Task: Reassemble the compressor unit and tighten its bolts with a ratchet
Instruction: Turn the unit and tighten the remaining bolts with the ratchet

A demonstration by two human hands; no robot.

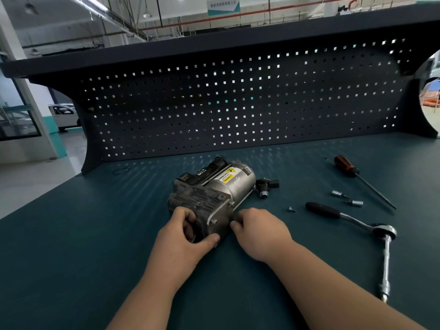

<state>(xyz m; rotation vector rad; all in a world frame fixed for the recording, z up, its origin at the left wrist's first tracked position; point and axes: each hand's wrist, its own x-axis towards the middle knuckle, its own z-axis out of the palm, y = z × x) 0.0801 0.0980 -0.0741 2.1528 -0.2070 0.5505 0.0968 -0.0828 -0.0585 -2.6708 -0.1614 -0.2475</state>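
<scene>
The compressor unit (214, 194), a grey metal cylinder with a yellow warning label and a dark finned head, lies on its side on the dark green bench (95, 246). My left hand (183, 239) grips its near end, thumb curled under the flange. My right hand (259, 232) rests against the unit's near right side with curled fingers; whether they pinch a bolt I cannot tell. A ratchet (352, 220) with a long extension bar (387, 265) lies to the right. One loose bolt (291, 209) sits between the unit and the ratchet.
A black connector piece (266, 185) lies just right of the compressor. Two small sockets (337, 194) (357, 203) and an orange-and-black screwdriver (357, 177) lie farther right. A dark pegboard (238, 103) rises along the bench's back edge. A thin O-ring (121, 171) lies at back left.
</scene>
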